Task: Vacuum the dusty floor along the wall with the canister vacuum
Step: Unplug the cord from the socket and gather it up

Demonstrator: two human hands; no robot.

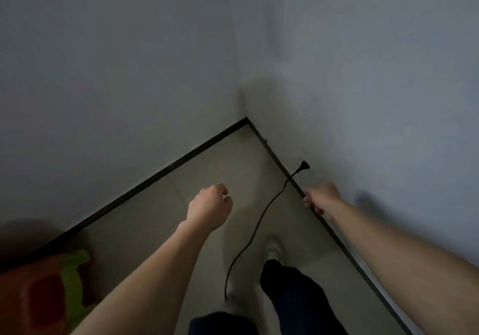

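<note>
The task's thing you can see is a thin black cord (255, 226) with a black plug (304, 165) at its far end. The plug sits up against the right wall (388, 101), just above the dark skirting strip (155, 176). From there the cord dips over the strip and snakes in a loose curve across the pale tiled floor (155, 218) toward you. Its near end is lost in the blur by your feet. Where it leads from there, you cannot tell.

Your left hand (210, 206) hangs over the open floor with its fingers curled under into a loose fist, and it holds nothing. Your right hand (322, 197) reaches out along the right wall, just beside the cord and below the plug, with its fingers bent. Motion blur hides whether they pinch anything, so that grip cannot be told.

You stand in a corner where the left wall (103, 75) meets the right one, with the skirting strip running along both. Your light shoe (274, 248) and dark trouser leg (293, 290) stand just right of the cord — close enough to crowd it. At the lower left, against the left wall, sits a blurred orange-and-green object (44, 288). It takes up that stretch of floor, and what it is cannot be made out.
</note>
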